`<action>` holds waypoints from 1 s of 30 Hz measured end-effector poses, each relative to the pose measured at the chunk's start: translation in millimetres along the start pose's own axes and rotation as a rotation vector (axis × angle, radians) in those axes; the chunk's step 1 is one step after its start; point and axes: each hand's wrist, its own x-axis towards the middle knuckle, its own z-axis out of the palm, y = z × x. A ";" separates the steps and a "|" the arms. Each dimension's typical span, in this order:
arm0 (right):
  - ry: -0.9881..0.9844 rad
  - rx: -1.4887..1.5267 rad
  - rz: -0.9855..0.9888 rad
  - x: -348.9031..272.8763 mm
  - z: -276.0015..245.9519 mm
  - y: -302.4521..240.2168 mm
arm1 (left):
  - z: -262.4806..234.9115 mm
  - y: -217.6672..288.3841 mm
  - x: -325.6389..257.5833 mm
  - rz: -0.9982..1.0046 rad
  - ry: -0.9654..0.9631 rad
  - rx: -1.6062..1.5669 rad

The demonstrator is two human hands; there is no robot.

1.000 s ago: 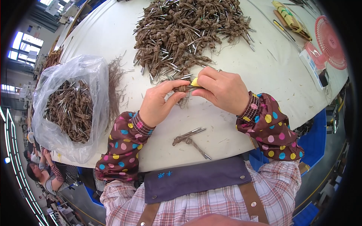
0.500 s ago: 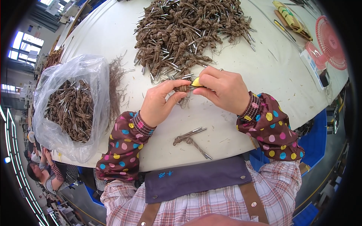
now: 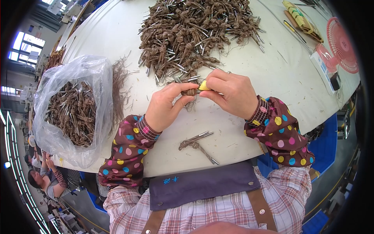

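Cord work, evidently unfinished, on my tabletop (image 3: 230, 136).
Nearest, a loose cord piece (image 3: 193, 145); beyond, my left hand (image 3: 161, 105) pinches a knotted cord (image 3: 189, 92), my right hand (image 3: 233, 95) a yellow tool (image 3: 203, 85); leftward, a part-filled plastic bag (image 3: 104, 84); farthest, a heap (image 3: 194, 37). Which is done, I cannot tell.

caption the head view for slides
Left hand pinches a brown knot, right hand a yellow tool, near a knot pile.

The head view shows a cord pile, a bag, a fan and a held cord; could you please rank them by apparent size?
1. Cord pile and bag: too alike to rank; the pile meets the top edge.
2. Fan
3. Held cord, partly hidden
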 end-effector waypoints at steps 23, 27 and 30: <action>0.089 0.211 0.155 -1.4 9.6 -7.0 | 5.6 -2.5 -1.2 -0.039 0.058 -0.102; 0.122 -0.008 -0.006 -5.6 14.6 -9.9 | 8.0 -1.6 -1.4 -0.065 0.063 -0.079; 0.151 -0.149 -0.089 -3.9 12.7 -15.0 | 9.1 -5.2 -3.2 -0.114 0.059 -0.038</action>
